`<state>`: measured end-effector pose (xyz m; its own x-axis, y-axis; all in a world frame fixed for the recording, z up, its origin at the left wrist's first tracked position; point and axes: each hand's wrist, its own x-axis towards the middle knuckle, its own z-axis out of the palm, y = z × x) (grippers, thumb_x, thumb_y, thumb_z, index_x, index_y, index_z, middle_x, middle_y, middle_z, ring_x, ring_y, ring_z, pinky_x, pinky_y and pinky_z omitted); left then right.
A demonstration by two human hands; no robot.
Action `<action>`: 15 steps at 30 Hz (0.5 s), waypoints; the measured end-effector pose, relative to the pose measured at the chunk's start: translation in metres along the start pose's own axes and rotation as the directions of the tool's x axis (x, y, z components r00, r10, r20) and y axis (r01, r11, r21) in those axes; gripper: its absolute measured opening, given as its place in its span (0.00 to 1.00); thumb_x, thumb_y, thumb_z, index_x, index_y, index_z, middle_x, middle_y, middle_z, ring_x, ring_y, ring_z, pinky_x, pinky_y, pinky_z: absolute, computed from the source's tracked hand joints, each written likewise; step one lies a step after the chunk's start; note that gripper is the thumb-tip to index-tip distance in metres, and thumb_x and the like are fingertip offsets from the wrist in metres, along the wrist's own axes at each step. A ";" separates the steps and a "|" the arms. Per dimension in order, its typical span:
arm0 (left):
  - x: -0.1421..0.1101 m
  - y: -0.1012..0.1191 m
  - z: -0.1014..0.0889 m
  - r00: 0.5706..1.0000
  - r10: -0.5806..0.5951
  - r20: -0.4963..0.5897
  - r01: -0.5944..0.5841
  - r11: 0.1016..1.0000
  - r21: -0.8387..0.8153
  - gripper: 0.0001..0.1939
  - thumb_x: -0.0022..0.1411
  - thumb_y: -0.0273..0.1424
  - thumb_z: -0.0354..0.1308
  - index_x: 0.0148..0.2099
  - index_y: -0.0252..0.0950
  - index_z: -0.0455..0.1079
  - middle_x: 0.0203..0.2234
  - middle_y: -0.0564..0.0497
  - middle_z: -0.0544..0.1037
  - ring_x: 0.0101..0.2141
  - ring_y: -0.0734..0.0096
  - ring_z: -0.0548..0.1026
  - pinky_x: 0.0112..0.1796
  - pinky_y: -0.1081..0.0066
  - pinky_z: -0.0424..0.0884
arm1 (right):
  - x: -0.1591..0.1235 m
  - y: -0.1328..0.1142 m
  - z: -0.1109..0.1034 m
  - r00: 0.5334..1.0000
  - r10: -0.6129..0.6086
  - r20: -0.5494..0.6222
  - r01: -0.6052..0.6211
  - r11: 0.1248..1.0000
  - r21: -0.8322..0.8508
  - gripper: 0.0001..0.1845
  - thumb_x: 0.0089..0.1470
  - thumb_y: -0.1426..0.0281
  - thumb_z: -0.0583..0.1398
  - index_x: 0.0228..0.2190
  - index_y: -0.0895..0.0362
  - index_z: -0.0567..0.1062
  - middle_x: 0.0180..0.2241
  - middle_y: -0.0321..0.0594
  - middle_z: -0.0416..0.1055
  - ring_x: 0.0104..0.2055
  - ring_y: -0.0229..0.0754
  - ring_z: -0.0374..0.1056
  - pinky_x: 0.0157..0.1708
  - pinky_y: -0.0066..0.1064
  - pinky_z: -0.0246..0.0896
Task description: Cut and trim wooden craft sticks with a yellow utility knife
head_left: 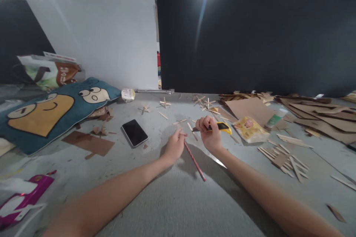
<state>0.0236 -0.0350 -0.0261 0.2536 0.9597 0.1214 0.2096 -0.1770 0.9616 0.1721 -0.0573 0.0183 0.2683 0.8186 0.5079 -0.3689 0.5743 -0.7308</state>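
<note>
My left hand (174,145) is closed, with its fingers pinched at the upper end of a thin red patterned pencil (195,161). The pencil slants down toward me and to the right, its far end near the table surface. In my right hand (210,135) is a yellow and black utility knife (223,126), fingers wrapped round the handle. Its blade pokes out on the left side, toward my left hand but apart from it. Under my right forearm, a shiny metal strip (218,161) is partly hidden.
A phone (135,133) and cardboard piece (89,143) lie left, near a blue cushion (55,113). A purple glue gun (27,196) is nearest left. Wooden sticks (283,159), a yellow packet (250,129), a glue stick (276,118) and cardboard sheets (319,113) lie right.
</note>
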 end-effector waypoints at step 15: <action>-0.003 0.011 -0.003 0.956 0.006 0.292 0.089 0.946 -0.312 0.26 0.66 0.27 0.56 0.63 0.36 0.53 0.22 0.58 0.77 0.19 0.75 0.69 0.25 0.75 0.63 | -0.031 0.002 -0.025 0.934 -0.141 0.328 0.344 0.605 -0.718 0.21 0.71 0.54 0.52 0.40 0.52 0.80 0.37 0.42 0.73 0.40 0.46 0.72 0.42 0.39 0.70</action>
<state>0.0219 -0.0390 -0.0152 0.5199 0.8528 0.0500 -0.0736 -0.0136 0.9972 0.1852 -0.0815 -0.0099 0.0105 0.6863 0.7273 0.5087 0.6225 -0.5947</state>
